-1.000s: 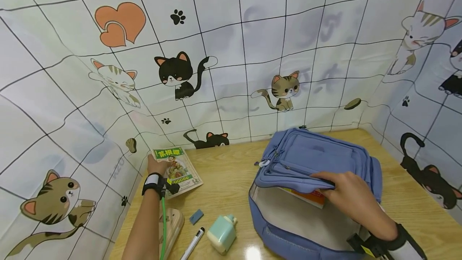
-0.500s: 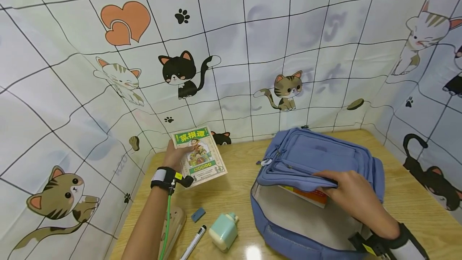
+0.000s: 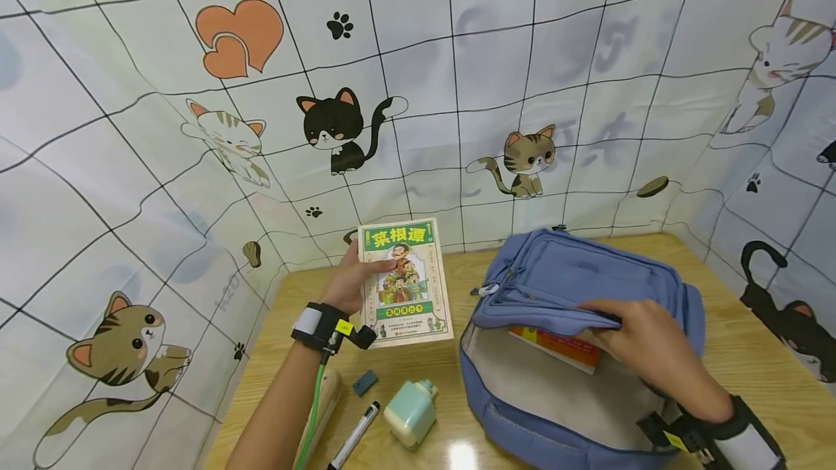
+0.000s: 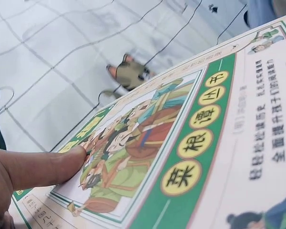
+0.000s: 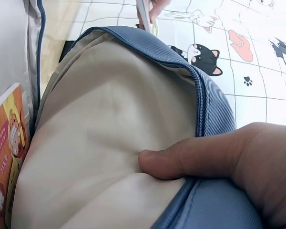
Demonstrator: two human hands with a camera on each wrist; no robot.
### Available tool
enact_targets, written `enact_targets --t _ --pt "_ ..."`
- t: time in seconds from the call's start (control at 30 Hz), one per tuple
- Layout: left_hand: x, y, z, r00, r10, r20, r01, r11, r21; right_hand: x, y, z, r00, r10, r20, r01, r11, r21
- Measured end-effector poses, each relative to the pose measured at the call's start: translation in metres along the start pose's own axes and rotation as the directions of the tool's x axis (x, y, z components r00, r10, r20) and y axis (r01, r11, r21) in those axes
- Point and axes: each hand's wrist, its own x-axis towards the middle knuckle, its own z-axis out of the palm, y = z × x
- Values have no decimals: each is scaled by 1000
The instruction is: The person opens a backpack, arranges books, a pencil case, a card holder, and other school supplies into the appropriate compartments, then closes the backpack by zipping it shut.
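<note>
Here, left of centre in the head view, the left hand [image 3: 345,283] holds a thin paperback book with a green-banded cartoon cover [image 3: 405,283] above the wooden table [image 3: 418,354], thumb pressed on the cover. At right, the right hand [image 3: 643,343] grips the raised flap of a blue fabric backpack [image 3: 575,289], holding its beige-lined compartment open (an orange book [image 3: 558,347] already lies inside). The book appears to be mid-carry toward the bag. The next move likely calls for tilting it to slide under the flap, beside the orange one.
</note>
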Motion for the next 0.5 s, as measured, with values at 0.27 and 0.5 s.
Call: enact_targets --t 0.27,0.5 --pt "-9 -6 34 954 -24 298 27 1000 -7 3 5 -5 999 35 6 -35 999 42" --pt "-16 -18 69 828 -115 548 114 993 36 8 10 -6 999 38 34 -40 997 72"
